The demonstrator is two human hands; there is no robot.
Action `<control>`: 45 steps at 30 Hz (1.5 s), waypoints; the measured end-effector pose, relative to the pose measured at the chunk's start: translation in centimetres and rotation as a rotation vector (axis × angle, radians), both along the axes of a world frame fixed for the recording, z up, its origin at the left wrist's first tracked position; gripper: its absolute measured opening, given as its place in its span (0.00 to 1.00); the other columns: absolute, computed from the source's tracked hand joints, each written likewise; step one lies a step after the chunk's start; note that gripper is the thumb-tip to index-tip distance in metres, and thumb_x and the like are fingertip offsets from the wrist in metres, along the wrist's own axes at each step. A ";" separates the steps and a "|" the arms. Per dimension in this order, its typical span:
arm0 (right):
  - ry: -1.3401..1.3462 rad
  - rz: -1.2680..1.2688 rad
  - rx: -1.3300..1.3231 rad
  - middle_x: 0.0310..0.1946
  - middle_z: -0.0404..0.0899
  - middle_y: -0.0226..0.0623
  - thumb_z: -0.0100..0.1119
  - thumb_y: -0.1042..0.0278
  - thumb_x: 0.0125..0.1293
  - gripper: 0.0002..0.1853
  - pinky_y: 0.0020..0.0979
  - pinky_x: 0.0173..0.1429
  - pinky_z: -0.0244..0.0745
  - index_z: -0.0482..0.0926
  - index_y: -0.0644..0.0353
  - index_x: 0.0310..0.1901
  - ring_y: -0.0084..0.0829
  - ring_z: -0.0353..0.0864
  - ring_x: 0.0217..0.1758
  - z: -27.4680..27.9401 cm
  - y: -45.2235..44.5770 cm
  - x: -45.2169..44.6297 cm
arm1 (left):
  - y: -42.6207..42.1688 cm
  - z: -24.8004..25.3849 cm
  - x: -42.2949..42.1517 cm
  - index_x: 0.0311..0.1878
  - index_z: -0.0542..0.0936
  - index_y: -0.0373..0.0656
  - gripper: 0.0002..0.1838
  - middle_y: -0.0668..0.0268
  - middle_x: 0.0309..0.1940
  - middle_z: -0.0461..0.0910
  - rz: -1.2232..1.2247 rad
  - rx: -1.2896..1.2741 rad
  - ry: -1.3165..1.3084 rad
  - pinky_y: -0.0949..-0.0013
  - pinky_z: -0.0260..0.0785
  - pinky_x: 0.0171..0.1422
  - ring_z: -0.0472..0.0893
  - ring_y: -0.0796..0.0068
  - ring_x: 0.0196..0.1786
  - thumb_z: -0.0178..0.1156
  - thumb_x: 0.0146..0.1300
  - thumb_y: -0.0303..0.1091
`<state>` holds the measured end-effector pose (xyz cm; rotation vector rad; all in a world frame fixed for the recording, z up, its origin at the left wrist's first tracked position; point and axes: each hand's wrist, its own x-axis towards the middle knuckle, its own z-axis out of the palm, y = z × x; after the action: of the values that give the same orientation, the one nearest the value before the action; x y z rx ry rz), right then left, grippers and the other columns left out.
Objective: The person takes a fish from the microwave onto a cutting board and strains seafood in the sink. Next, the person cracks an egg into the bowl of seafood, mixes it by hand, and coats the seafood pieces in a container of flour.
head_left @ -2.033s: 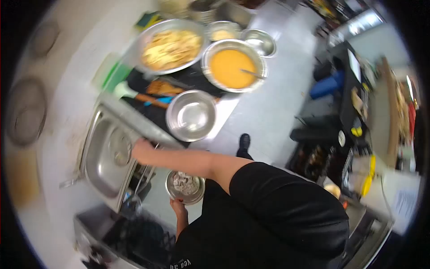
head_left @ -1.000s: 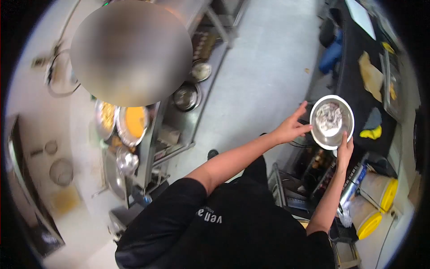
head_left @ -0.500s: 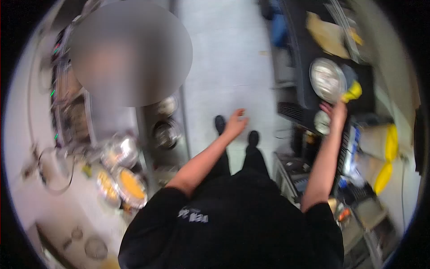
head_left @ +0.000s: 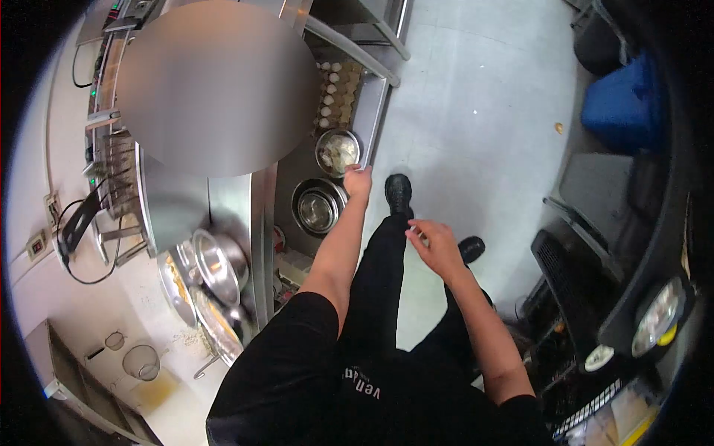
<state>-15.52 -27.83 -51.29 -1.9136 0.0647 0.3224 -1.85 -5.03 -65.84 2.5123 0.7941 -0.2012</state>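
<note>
My left hand (head_left: 358, 183) reaches down to a low shelf, its fingers closed at the near rim of a small metal bowl (head_left: 348, 137). Pale pieces that look like eggshells (head_left: 342, 151) lie inside it. Just below on the same shelf are nested metal bowls (head_left: 318, 208), close to my left wrist. My right hand (head_left: 437, 249) hangs over the floor in front of my legs, loosely curled and holding nothing, thumb and fingers slightly apart.
Egg trays with white eggs (head_left: 330, 95) stand farther along the shelf. On the counter at left are a large metal bowl (head_left: 221, 266), trays of yellow food and strainers (head_left: 141, 363). A blue bin (head_left: 621, 108) and a dark rack (head_left: 561, 275) stand right. A blurred oval hides the upper left.
My view has swung left. My right hand has left the round foil-like container on the right-hand counter, and my left hand has reached over to the bowl on the low shelf.
</note>
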 end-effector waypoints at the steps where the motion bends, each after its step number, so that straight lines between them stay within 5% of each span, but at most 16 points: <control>1: 0.120 0.073 0.113 0.33 0.81 0.38 0.59 0.61 0.61 0.14 0.40 0.48 0.70 0.79 0.60 0.43 0.37 0.80 0.37 -1.8 1.2 1.2 | 1.7 -1.5 2.0 0.41 0.78 0.40 0.17 0.56 0.28 0.83 0.000 0.084 0.002 0.59 0.73 0.43 0.82 0.56 0.35 0.67 0.48 0.36; 2: 0.119 0.080 0.121 0.33 0.81 0.38 0.59 0.61 0.61 0.14 0.40 0.48 0.70 0.79 0.60 0.43 0.37 0.80 0.37 -3.5 2.0 2.3 | 3.2 -3.3 4.8 0.36 0.80 0.42 0.11 0.57 0.29 0.83 -0.003 0.170 -0.025 0.59 0.72 0.46 0.82 0.55 0.37 0.62 0.54 0.39; 4: 0.222 0.056 0.159 0.30 0.80 0.39 0.58 0.60 0.61 0.13 0.36 0.41 0.73 0.79 0.60 0.42 0.37 0.80 0.30 -7.8 3.7 5.8 | 4.3 -3.9 10.4 0.43 0.77 0.39 0.13 0.53 0.32 0.82 -0.054 -0.039 -0.167 0.55 0.72 0.47 0.82 0.52 0.39 0.57 0.58 0.37; 6: 0.075 0.024 0.136 0.30 0.80 0.42 0.57 0.59 0.62 0.14 0.34 0.36 0.73 0.78 0.62 0.43 0.38 0.80 0.27 -12.5 6.2 10.2 | 5.8 -7.4 16.5 0.51 0.74 0.40 0.16 0.49 0.43 0.80 -0.197 0.256 -0.237 0.53 0.70 0.52 0.79 0.50 0.47 0.54 0.61 0.35; 8: 0.026 0.040 0.258 0.31 0.80 0.43 0.55 0.59 0.63 0.15 0.34 0.36 0.73 0.78 0.63 0.43 0.37 0.80 0.28 -15.1 8.7 16.8 | 7.3 -11.1 22.6 0.59 0.68 0.42 0.23 0.48 0.53 0.74 -0.215 0.253 -0.190 0.53 0.67 0.56 0.75 0.50 0.53 0.55 0.60 0.34; 14: 0.020 -0.104 0.382 0.32 0.80 0.45 0.54 0.58 0.64 0.16 0.34 0.36 0.73 0.78 0.63 0.43 0.38 0.79 0.27 -20.1 13.6 25.5 | 9.6 -17.3 36.5 0.67 0.61 0.47 0.31 0.51 0.57 0.69 -0.616 0.422 -0.159 0.54 0.65 0.62 0.71 0.49 0.58 0.58 0.60 0.34; 16: 0.084 -0.087 0.400 0.33 0.80 0.46 0.55 0.59 0.64 0.15 0.35 0.37 0.74 0.78 0.64 0.43 0.40 0.79 0.28 -21.4 14.3 26.6 | 10.0 -18.1 39.2 0.67 0.61 0.49 0.30 0.51 0.57 0.69 -0.756 0.531 0.145 0.53 0.63 0.64 0.68 0.51 0.61 0.55 0.61 0.33; 19: 0.058 -0.121 0.446 0.33 0.81 0.46 0.55 0.60 0.64 0.15 0.35 0.37 0.74 0.78 0.64 0.42 0.41 0.80 0.30 -23.4 15.4 29.1 | 10.0 -19.2 39.5 0.65 0.64 0.49 0.25 0.53 0.59 0.68 -0.836 0.803 0.209 0.50 0.63 0.62 0.65 0.53 0.63 0.51 0.64 0.33; 21: 0.038 -0.195 0.442 0.31 0.81 0.41 0.56 0.62 0.65 0.14 0.27 0.37 0.73 0.78 0.65 0.44 0.26 0.77 0.29 -24.5 15.6 31.1 | 10.0 -19.5 40.5 0.64 0.65 0.49 0.23 0.54 0.60 0.67 -0.864 0.811 0.194 0.50 0.63 0.62 0.64 0.53 0.64 0.50 0.65 0.34; 25: 0.038 -0.233 0.384 0.30 0.81 0.39 0.56 0.63 0.64 0.14 0.27 0.37 0.72 0.78 0.65 0.44 0.26 0.76 0.28 -25.7 15.4 32.8 | 8.2 -18.4 40.7 0.63 0.68 0.49 0.21 0.57 0.64 0.63 -0.786 0.819 0.325 0.48 0.63 0.62 0.63 0.54 0.65 0.48 0.66 0.37; 27: 0.087 -0.182 0.331 0.35 0.80 0.47 0.55 0.59 0.63 0.14 0.35 0.38 0.74 0.79 0.62 0.42 0.41 0.81 0.32 -26.1 14.8 32.3 | 8.7 -18.5 41.2 0.64 0.67 0.49 0.22 0.57 0.65 0.62 -0.840 0.793 0.167 0.49 0.61 0.64 0.63 0.55 0.65 0.47 0.67 0.39; 31: 0.135 -0.201 0.318 0.29 0.81 0.39 0.56 0.60 0.64 0.15 0.28 0.37 0.72 0.78 0.64 0.44 0.27 0.77 0.28 -28.6 13.9 30.4 | 11.3 -21.0 43.9 0.64 0.66 0.48 0.22 0.57 0.65 0.61 -0.940 0.734 -0.001 0.50 0.59 0.66 0.63 0.55 0.65 0.46 0.68 0.40; 37: 0.243 -0.229 0.251 0.28 0.81 0.40 0.55 0.58 0.65 0.16 0.30 0.38 0.72 0.79 0.63 0.44 0.28 0.78 0.30 -30.5 12.3 29.7 | 12.4 -21.3 45.1 0.63 0.65 0.45 0.22 0.54 0.63 0.62 -1.065 0.633 -0.055 0.52 0.57 0.67 0.62 0.53 0.65 0.46 0.68 0.40; 39: 0.261 -0.230 0.228 0.34 0.80 0.47 0.54 0.58 0.64 0.16 0.36 0.40 0.74 0.78 0.63 0.44 0.40 0.81 0.32 -30.4 11.8 29.8 | 12.5 -21.3 45.1 0.63 0.65 0.43 0.22 0.54 0.63 0.62 -1.088 0.590 -0.083 0.52 0.56 0.67 0.62 0.53 0.65 0.45 0.68 0.39; 43: 0.265 -0.215 0.225 0.28 0.80 0.40 0.55 0.56 0.65 0.17 0.29 0.38 0.72 0.78 0.63 0.45 0.29 0.77 0.29 -29.6 11.8 29.9 | 13.0 -21.4 44.7 0.62 0.65 0.41 0.22 0.52 0.62 0.63 -1.119 0.516 -0.119 0.53 0.55 0.68 0.62 0.52 0.65 0.45 0.68 0.39; 45: 0.201 -0.216 0.253 0.34 0.81 0.48 0.54 0.58 0.64 0.17 0.37 0.41 0.74 0.78 0.64 0.43 0.42 0.81 0.34 -29.4 12.0 30.0 | 13.1 -21.4 44.2 0.60 0.66 0.40 0.21 0.52 0.60 0.64 -1.094 0.477 -0.110 0.52 0.57 0.66 0.64 0.51 0.62 0.47 0.67 0.38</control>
<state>14.48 -15.87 -80.73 -1.6023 0.3461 0.3578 42.32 8.09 -87.26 3.0982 -0.7352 -0.2403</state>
